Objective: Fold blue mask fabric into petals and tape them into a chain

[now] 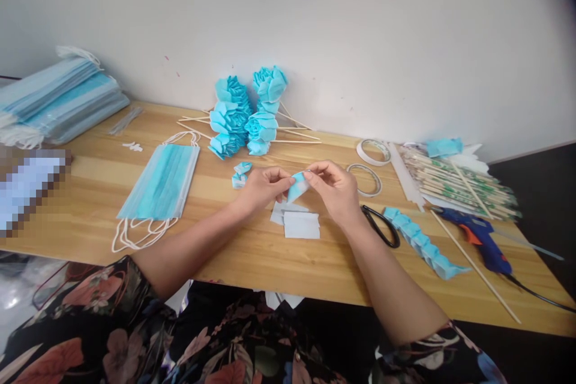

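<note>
Between my two hands is a small piece of blue mask fabric (pixel 297 187), folded to a point at its lower end. My left hand (pixel 265 185) pinches its left edge with thumb and fingers. On the other side, my right hand (pixel 332 188) pinches the upper right corner. Just below lie pale cut fabric rectangles (pixel 301 225), partly overlapping. Small folded blue pieces (pixel 242 174) rest left of my left hand. Black-handled scissors (pixel 381 227) lie by my right wrist, which hides part of them. A row of folded blue petals (pixel 423 242) stretches beyond them.
Blue fabric roses (pixel 231 117) on sticks stand against the wall. Face masks (pixel 159 183) lie at left, with a larger mask stack (pixel 58 99) behind. At right are tape rolls (pixel 373 152), bundled wooden sticks (pixel 454 177), a loose stick (pixel 477 267) and a corded blue glue gun (pixel 483 240).
</note>
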A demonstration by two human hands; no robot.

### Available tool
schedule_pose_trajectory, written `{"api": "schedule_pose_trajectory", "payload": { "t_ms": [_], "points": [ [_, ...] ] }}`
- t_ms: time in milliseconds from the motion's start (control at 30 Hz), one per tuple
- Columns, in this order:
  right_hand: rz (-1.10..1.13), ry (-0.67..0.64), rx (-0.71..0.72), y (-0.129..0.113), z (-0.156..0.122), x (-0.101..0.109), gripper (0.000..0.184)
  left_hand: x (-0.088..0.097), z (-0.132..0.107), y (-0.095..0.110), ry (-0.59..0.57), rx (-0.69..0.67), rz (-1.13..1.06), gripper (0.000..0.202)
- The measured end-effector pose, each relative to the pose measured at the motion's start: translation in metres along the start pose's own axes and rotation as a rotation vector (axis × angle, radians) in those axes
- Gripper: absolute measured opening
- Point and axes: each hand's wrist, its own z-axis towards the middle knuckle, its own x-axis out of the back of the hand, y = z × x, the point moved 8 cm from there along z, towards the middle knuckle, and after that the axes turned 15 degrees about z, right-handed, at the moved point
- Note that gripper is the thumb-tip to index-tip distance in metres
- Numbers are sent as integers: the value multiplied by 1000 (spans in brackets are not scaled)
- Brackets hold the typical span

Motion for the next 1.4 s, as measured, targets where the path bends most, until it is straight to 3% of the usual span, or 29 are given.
{"api": "schedule_pose_trajectory", "payload": {
  "t_ms": [233, 400, 567, 700, 833, 1033, 1200, 1400],
  "points": [
    [-143, -118, 219, -21, -2, -9, 4, 0, 1, -9, -2, 87, -166, 19],
    [-200, -148, 243, -22, -3, -13, 6, 1, 2, -9, 5, 85, -171, 18],
    [-18, -139, 116, -11, -2, -10, 5, 4, 0, 1, 32, 10, -43, 20],
    [86, -143, -65, 6, -1, -10, 31, 4, -1, 5, 31, -23, -19, 19],
    [21, -126, -115, 11, -2, -10, 16, 1, -1, 5, 16, -10, -12, 17],
    [-132, -74, 18, -4, -4, -9, 8, 0, -2, 4, -3, 7, -31, 17],
    [-190, -87, 130, -15, -4, -11, 3, -3, 1, -8, -34, 75, -148, 19],
    [-207, -151, 271, -20, -4, -14, 20, -5, 3, -15, -70, 105, -257, 20]
  ]
}}
